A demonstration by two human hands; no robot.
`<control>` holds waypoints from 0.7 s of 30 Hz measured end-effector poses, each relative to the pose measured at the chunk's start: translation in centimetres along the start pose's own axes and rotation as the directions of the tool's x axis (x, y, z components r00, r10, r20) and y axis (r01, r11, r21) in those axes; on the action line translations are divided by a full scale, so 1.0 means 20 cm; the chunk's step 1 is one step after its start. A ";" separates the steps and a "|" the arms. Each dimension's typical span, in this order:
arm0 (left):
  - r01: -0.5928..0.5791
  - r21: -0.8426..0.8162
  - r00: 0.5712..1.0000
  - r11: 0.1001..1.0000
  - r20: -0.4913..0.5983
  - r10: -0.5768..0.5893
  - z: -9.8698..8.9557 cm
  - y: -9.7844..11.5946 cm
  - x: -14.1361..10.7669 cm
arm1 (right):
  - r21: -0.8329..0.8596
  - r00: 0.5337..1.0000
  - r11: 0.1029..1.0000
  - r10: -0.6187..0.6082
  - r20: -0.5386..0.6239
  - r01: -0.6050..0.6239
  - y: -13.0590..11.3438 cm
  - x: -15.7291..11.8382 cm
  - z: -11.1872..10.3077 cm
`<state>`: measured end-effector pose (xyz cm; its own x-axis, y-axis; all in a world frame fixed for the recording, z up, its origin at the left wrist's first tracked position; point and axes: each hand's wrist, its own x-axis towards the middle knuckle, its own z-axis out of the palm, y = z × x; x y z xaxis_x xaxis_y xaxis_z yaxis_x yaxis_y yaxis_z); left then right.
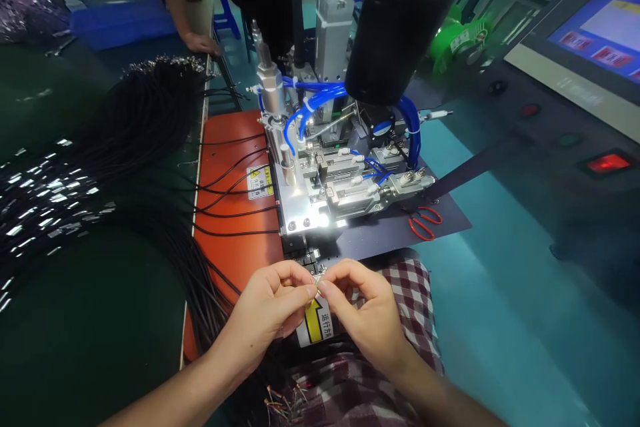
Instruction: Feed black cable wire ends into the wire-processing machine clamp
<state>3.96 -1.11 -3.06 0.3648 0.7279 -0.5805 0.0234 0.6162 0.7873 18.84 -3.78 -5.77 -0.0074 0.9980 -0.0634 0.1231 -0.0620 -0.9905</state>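
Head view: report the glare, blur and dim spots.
Head view: white glare on the machine's metal plate; head view: shiny cable ends at left look smeared, and the screen at right is soft; head view: left hand and right hand fairly clear; head view: the lower left lies dim.

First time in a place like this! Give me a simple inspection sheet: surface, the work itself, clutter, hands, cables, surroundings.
Surface: orange board left of the machine; dark plate under the machine.
Work: a tiny piece, too small to identify.
Clutter: a red-handled tool on the dark plate.
Hands: left hand and right hand meet, pinched, at the tiny piece, in front of the machine.
Cables: black cables cross the orange board towards the machine; a large bundle lies further left.
Surroundings: a screen at right, a green spool behind, another person's hand at upper left.
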 end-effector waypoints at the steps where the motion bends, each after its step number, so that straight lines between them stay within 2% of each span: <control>1: -0.005 0.007 1.000 1.000 -0.005 0.005 0.00 0.00 0.00 | -0.035 1.000 0.999 -0.029 -0.005 0.028 0.00 0.00 0.00; 3: -0.035 0.024 0.999 0.999 -0.016 0.035 0.00 -0.01 0.00 | -0.031 1.000 0.999 -0.011 0.007 0.011 -0.01 0.00 0.00; 8: -0.152 0.013 0.988 0.988 0.012 0.152 0.00 -0.04 -0.01 | 0.211 0.967 0.947 0.220 0.125 -0.243 -0.02 0.02 0.00; 11: -0.190 0.028 0.981 0.981 0.050 0.188 0.00 -0.04 -0.01 | 0.243 0.958 0.930 0.243 0.154 -0.275 -0.01 0.01 -0.01; 15: -0.184 0.220 0.982 0.958 0.073 0.171 0.00 -0.02 -0.01 | 0.220 0.945 0.929 0.256 0.201 -0.298 0.00 0.01 -0.04; 18: -0.202 0.429 0.978 0.881 0.039 0.205 -0.01 0.00 -0.02 | 0.205 0.943 0.931 0.258 0.209 -0.301 0.01 0.05 -0.06; 19: -0.234 0.512 0.966 0.827 0.026 0.257 -0.02 0.00 -0.01 | 0.203 0.944 0.933 0.258 0.205 -0.299 0.02 0.07 -0.06; 21: -0.319 0.667 0.915 0.674 0.032 0.402 -0.04 0.01 0.01 | 0.193 0.947 0.937 0.255 0.195 -0.292 0.03 0.12 -0.06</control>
<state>3.23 -0.67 -3.21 0.3730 0.9042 -0.2082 0.5197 -0.0177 0.8542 20.18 -1.30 -6.37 -0.1695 0.9264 -0.3362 -0.0741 -0.3522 -0.9330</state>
